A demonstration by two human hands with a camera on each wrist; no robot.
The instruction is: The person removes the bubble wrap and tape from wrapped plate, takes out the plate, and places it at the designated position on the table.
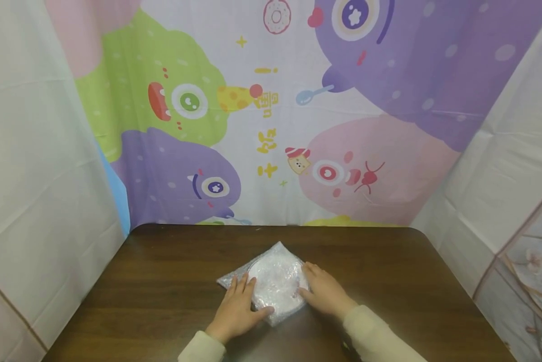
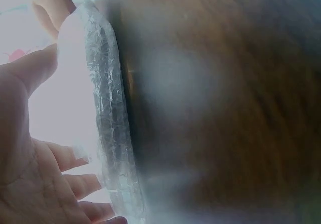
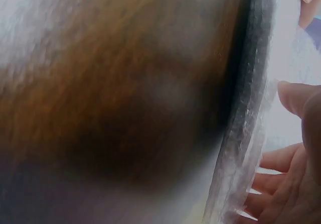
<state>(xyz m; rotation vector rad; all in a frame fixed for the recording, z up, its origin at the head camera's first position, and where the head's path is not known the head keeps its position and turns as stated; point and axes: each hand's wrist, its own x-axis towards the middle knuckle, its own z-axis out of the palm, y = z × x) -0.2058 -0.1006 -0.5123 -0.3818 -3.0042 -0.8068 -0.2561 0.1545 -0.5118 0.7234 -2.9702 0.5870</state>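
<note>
A bubble-wrap package (image 1: pixel 277 284) lies flat on the dark wooden table, its corners pointing away and to the left. Through the clear wrap a round, pale shape shows, but its kind cannot be told. My left hand (image 1: pixel 239 309) rests on its near left side with fingers spread, the thumb on the near edge. On the right side my right hand (image 1: pixel 327 291) touches the package, fingers along its edge and thumb on top. Both wrist views show the wrap's crinkled edge (image 2: pixel 108 93) from the side, with the fingers fairly straight against it.
The brown wood-grain table (image 1: pixel 162 266) extends around the package. Behind it hangs a cloth (image 1: pixel 271 196) printed with cartoon monsters. Pale cloth walls (image 1: pixel 40 166) stand on the left and right sides.
</note>
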